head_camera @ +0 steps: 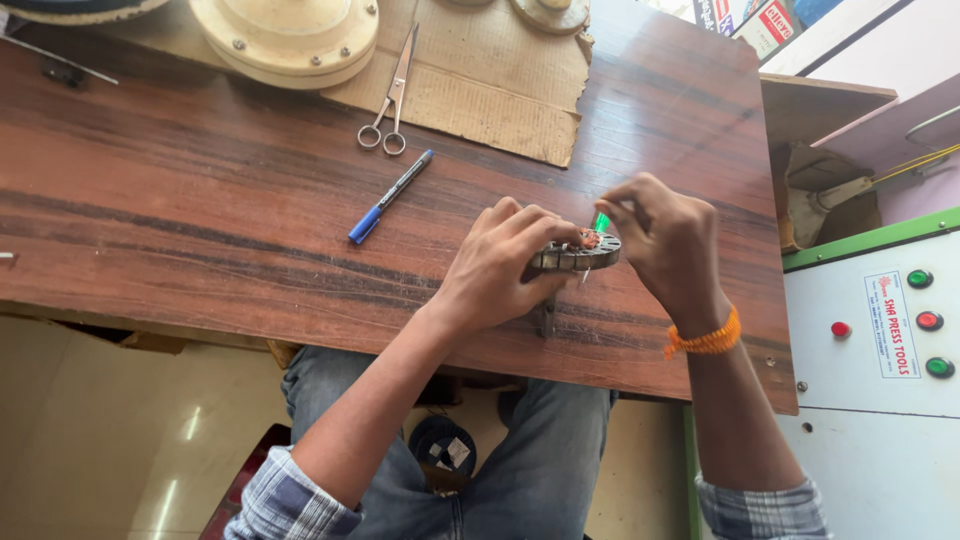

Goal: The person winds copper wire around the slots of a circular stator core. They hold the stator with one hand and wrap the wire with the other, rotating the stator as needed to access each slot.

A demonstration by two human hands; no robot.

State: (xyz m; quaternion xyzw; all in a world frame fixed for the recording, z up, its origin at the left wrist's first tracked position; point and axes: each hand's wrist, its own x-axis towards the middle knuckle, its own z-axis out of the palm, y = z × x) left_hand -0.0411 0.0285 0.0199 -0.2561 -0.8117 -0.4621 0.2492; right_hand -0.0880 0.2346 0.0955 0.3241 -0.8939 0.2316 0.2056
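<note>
My left hand point(500, 262) grips the round metal ring point(580, 253) tight so it stays put, while my right hand point(665, 240) pinches a little green strip point(602, 221) into it.

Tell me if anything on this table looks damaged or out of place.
The cardboard sheet under the scissors has a ragged, torn front edge. The blue pen lies loose and slanted. Nothing looks spilled.

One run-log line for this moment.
left hand grips metal ring | right hand pinches green strip | pen, scissors lie apart
</note>
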